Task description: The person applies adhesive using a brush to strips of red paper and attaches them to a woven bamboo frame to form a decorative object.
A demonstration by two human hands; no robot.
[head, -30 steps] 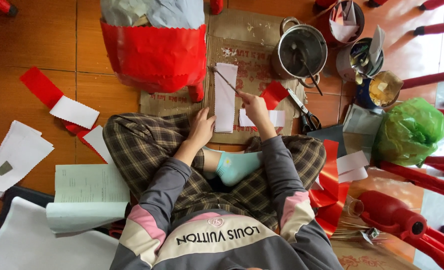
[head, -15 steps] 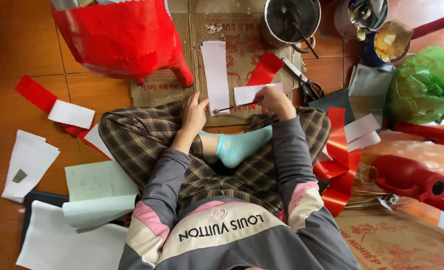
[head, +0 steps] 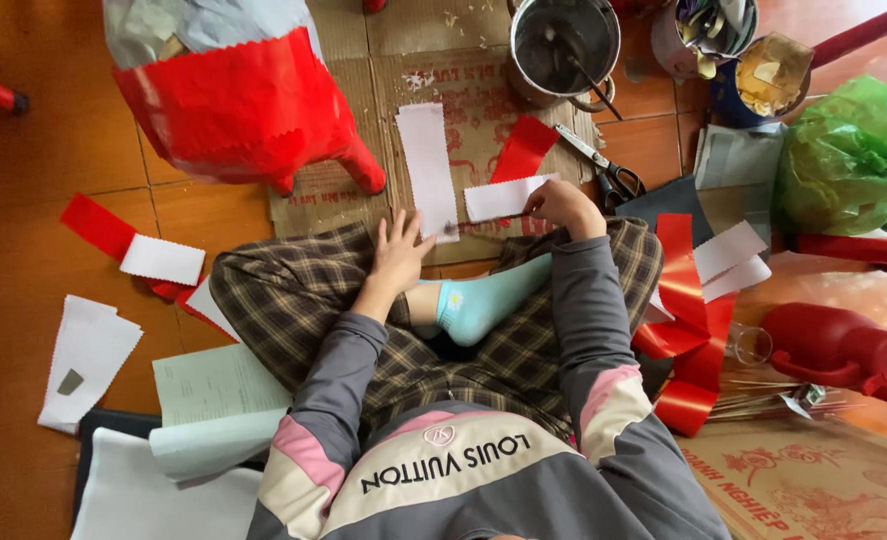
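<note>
I sit cross-legged on the floor in front of a flat sheet of cardboard [head: 464, 90]. My left hand [head: 399, 252] rests fingers apart on my knee, its fingertips at the lower end of a long white paper strip [head: 428, 165] lying on the cardboard. My right hand [head: 564, 206] pinches the right end of a short white paper piece [head: 499, 198] with a zigzag edge. A red paper piece [head: 524, 148] lies just beyond it.
A red plastic stool [head: 244, 110] stands at the left of the cardboard. A metal pot [head: 564, 45], scissors [head: 604, 168], tins and a green bag [head: 849, 150] are at the right. Red ribbon [head: 689, 320] and white papers [head: 89, 355] lie beside my legs.
My right hand has left the long white strip and moved right onto the short white piece. My left hand has spread its fingers at the strip's lower end.
</note>
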